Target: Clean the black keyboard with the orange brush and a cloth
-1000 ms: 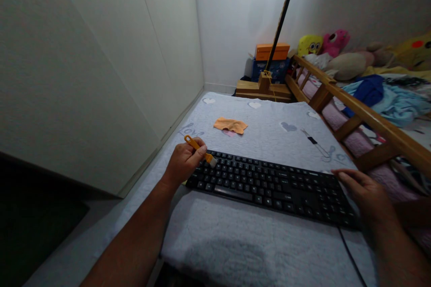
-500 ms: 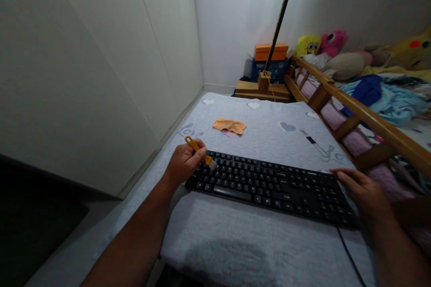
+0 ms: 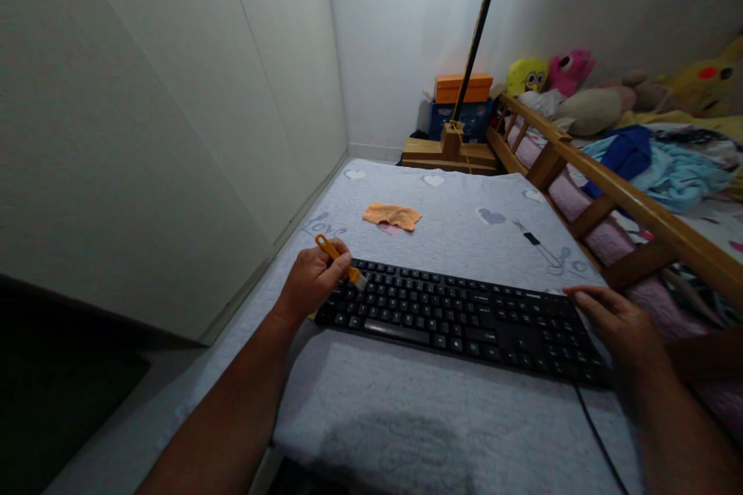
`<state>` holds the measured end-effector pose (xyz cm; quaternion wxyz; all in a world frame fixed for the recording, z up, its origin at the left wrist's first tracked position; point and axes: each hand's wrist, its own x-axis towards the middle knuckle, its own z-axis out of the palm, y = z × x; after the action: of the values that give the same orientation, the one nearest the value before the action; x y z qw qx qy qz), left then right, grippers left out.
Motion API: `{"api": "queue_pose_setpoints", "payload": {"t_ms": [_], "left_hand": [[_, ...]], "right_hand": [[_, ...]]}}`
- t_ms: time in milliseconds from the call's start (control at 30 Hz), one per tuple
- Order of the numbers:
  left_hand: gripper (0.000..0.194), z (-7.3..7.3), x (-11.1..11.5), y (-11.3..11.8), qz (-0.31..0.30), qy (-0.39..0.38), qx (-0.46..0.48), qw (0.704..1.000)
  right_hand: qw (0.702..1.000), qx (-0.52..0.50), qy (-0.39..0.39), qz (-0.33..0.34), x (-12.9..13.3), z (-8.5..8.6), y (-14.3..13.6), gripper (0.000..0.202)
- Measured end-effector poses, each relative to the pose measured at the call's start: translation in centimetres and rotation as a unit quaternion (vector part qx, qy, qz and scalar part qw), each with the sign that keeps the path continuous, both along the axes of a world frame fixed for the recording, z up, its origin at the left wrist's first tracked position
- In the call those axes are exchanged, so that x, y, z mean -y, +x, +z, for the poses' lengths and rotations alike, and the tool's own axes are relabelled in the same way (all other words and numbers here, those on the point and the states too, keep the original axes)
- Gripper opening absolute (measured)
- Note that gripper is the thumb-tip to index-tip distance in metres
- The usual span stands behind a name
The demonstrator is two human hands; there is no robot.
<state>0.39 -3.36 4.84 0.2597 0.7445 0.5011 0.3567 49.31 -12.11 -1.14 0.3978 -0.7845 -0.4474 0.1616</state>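
A black keyboard (image 3: 433, 309) lies slightly slanted on the pale blue cloth (image 3: 371, 394), its cable running off at the lower right. My left hand (image 3: 313, 277) grips an orange-handled brush (image 3: 330, 247), whose pale bristles are over the keys at the keyboard's left end. At the other end, my right hand (image 3: 618, 321) holds the keyboard's right edge; its thumb and fingers are close together there, the lower fingers partly hidden.
Beyond the keyboard lie an orange cloth (image 3: 392, 215) and a thin wire tool with a black band (image 3: 531, 238). A wooden bed rail (image 3: 638, 189) runs along the right, white cabinets (image 3: 232, 131) along the left. A black pole (image 3: 479, 39) stands behind.
The whole view has shifted slightly, so things appear a little further left. Both hands keep their places, the left with the brush and the right at the keyboard's edge.
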Motion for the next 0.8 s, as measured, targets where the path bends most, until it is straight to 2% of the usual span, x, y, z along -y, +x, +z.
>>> {"api": "queue_pose_setpoints", "payload": {"t_ms": [133, 267, 333, 467, 533, 800], "left_hand": [[0.027, 0.2, 0.1, 0.2, -0.028, -0.018, -0.008, 0.999], [0.026, -0.5, -0.2, -0.1, -0.044, -0.089, 0.088, 0.991], [0.026, -0.7, -0.3, -0.4, -0.026, -0.082, 0.110, 0.990], [0.027, -0.3, -0.4, -0.6, 0.038, 0.007, 0.025, 0.999], [0.028, 0.0, -0.3, -0.5, 0.049, 0.027, -0.015, 0.998], [0.029, 0.2, -0.4, -0.7, -0.005, 0.015, -0.051, 0.999]], "right_hand": [[1.000, 0.000, -0.004, -0.006, -0.1, 0.6, -0.4, 0.045], [1.000, 0.001, 0.004, -0.007, 0.0, 1.2, -1.0, 0.044], [1.000, 0.005, 0.002, -0.007, 0.0, 1.3, -1.1, 0.043], [1.000, 0.004, -0.006, -0.012, 0.0, 1.1, -1.0, 0.047], [1.000, 0.003, -0.006, -0.009, 0.0, 0.9, -0.8, 0.047], [1.000, 0.003, -0.006, -0.003, -0.1, 0.6, -0.5, 0.047]]}}
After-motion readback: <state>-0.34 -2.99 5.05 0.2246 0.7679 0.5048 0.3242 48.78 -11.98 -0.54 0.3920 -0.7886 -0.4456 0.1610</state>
